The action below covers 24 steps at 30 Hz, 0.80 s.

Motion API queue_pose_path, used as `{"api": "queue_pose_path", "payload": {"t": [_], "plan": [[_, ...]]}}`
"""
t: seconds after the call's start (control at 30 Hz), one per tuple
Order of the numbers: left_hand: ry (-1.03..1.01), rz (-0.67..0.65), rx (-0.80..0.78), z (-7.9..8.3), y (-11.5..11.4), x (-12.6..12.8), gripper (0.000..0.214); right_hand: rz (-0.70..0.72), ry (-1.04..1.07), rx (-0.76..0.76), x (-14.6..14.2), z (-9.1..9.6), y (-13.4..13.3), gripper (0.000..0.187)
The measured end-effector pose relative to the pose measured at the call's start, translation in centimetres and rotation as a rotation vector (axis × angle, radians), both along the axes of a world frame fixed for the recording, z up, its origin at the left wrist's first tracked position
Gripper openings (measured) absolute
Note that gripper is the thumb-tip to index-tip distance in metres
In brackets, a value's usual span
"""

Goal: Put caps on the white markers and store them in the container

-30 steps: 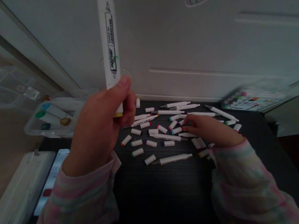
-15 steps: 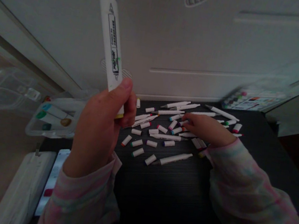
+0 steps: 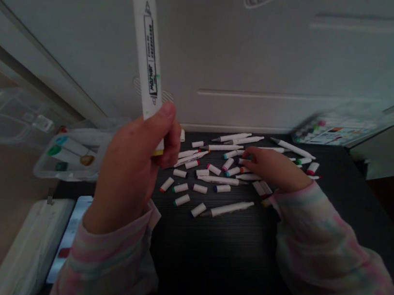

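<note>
My left hand (image 3: 131, 167) is closed round a white marker (image 3: 146, 52) held upright close to the camera, its grey tip pointing up and its yellow lower end at my fingers. My right hand (image 3: 274, 168) lies low over a scatter of white markers and loose coloured caps (image 3: 210, 178) on the dark table (image 3: 225, 259). Its fingertips curl down onto small caps near the pile's middle; whether they hold one is hidden.
A clear plastic case (image 3: 67, 156) with several capped markers stands at the left table edge. A white box and a colour card (image 3: 67, 236) lie below it. A printed colour chart (image 3: 335, 130) leans at the back right against a white wall.
My right hand has slid slightly left among the caps. The raised marker has shifted a little to the right and stays upright.
</note>
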State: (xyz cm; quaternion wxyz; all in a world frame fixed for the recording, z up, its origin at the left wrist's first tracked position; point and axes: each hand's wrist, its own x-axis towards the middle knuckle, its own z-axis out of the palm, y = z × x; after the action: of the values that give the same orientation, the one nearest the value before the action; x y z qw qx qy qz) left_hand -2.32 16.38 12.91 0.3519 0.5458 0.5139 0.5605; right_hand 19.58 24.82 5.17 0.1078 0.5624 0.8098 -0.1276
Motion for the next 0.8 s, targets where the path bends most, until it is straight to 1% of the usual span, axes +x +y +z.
{"api": "queue_pose_path", "payload": {"t": [0.1, 0.17, 0.6, 0.7, 0.8], "plan": [[-0.156, -0.042, -0.038, 0.06, 0.02, 0.01, 0.035, -0.031, 0.007, 0.040, -0.19, 0.16, -0.14, 0.035], [-0.186, -0.055, -0.048, 0.09, 0.02, 0.00, 0.035, -0.048, 0.004, 0.062, -0.30, 0.20, -0.20, 0.036], [-0.191, -0.045, -0.043, 0.03, -0.07, 0.07, 0.034, -0.039, 0.031, 0.027, -0.31, -0.06, -0.08, 0.034], [-0.185, -0.032, -0.042, -0.01, -0.05, 0.04, 0.034, -0.006, 0.082, 0.016, -0.59, 0.16, -0.30, 0.034], [-0.185, -0.028, -0.049, -0.04, -0.02, 0.00, 0.034, 0.092, 0.161, -0.033, -1.04, 0.42, -0.63, 0.033]]}}
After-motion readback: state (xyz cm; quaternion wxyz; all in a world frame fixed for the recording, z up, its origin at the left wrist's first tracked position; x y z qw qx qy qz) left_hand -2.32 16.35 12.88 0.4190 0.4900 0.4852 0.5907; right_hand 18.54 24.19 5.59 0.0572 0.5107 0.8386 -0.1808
